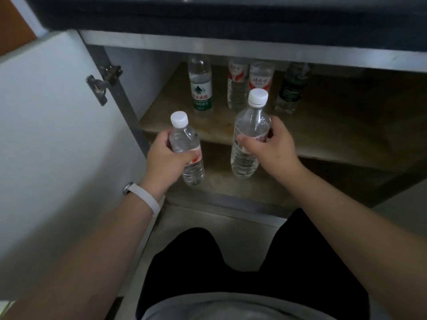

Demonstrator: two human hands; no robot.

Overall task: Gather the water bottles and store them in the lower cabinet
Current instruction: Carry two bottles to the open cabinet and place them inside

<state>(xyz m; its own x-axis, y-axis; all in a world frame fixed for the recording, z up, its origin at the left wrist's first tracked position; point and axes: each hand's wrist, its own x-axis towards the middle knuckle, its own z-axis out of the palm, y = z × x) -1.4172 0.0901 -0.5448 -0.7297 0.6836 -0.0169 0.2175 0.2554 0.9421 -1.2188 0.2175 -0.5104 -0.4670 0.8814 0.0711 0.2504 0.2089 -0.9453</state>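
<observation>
Clear-plastic small water bottle (187,148) gripped by the left hand (159,160), tall water bottle (250,135) by the right hand (272,146), both at the cabinet shelf (335,125) front; shoved in hastily, they could topple the four standing bottles (200,88) behind

Shelf (335,125) with four upright bottles (200,88)

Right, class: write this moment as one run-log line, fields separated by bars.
left hand: grips left bottle | right hand: grips right bottle | both capped | cabinet door: open | shelf: four bottles standing
</observation>
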